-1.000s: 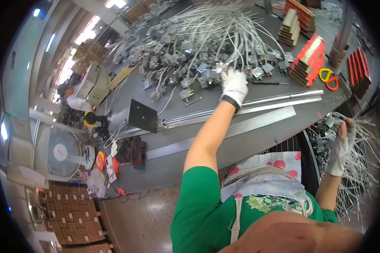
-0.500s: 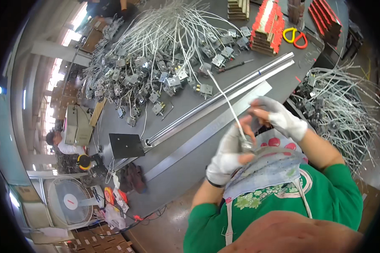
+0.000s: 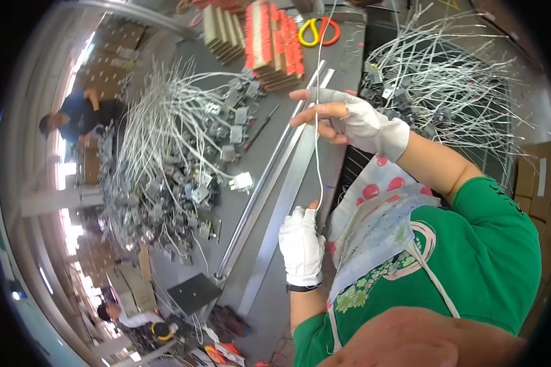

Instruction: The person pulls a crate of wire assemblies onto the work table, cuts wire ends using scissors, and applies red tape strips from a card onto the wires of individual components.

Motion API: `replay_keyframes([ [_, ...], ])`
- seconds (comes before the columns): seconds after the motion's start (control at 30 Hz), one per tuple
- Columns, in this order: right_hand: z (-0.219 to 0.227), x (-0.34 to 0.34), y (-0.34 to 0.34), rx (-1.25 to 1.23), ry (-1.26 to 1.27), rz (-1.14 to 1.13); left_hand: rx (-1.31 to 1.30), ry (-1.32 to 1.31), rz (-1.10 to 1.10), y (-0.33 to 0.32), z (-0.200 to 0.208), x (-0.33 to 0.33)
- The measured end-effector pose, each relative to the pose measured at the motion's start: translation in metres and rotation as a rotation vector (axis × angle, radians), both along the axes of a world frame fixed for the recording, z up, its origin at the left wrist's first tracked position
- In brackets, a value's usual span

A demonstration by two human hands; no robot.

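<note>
A thin white cable point(image 3: 319, 168) runs upward out of my left hand point(image 3: 303, 248), past the fingers of my right hand and off the top of the view. My left hand wears a white glove with bare fingertips. It is closed round the cable's lower end, so whatever sits there is hidden. My right hand point(image 3: 349, 122), gloved the same way, has its fingers stretched out and apart, with the cable lying across them. Whether the fingers press on the cable cannot be told. Both hands are at the bench's near edge, beside a flat metal strip point(image 3: 280, 214).
Left of a metal rail point(image 3: 257, 199) lies a heap of small grey metal units point(image 3: 177, 189) with white cables. A screwdriver point(image 3: 262, 127), yellow-and-red-handled scissors point(image 3: 319, 33) and red-edged stacked blocks point(image 3: 274, 52) are farther off. More cabled units point(image 3: 434, 98) fill the right side. Two people are at far left.
My right hand has come away from the left, up and left along the cable, with fingers spreading. My left hand has turned over and moved slightly left and down. The view has swung right.
</note>
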State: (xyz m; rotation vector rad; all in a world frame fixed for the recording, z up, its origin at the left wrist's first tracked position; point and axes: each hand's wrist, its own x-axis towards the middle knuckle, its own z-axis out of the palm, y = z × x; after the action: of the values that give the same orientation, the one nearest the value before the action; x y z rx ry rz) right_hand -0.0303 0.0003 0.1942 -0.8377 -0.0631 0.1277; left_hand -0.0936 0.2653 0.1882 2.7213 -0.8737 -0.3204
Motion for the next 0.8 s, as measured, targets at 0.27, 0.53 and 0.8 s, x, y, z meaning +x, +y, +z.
replay_keyframes([
  [0.27, -0.025, 0.021, -0.087, 0.134, 0.044, -0.632, 0.255, -0.093, -0.090, 0.006, 0.015, 0.042],
  [0.53, -0.059, 0.050, -0.077, -0.001, 0.213, -0.419, -0.752, 0.288, 0.185, -0.134, -0.035, 0.082],
  [0.8, -0.095, 0.079, -0.117, 0.243, 0.397, -0.566, -0.743, 0.024, 0.129, -0.196, -0.076, 0.106],
])
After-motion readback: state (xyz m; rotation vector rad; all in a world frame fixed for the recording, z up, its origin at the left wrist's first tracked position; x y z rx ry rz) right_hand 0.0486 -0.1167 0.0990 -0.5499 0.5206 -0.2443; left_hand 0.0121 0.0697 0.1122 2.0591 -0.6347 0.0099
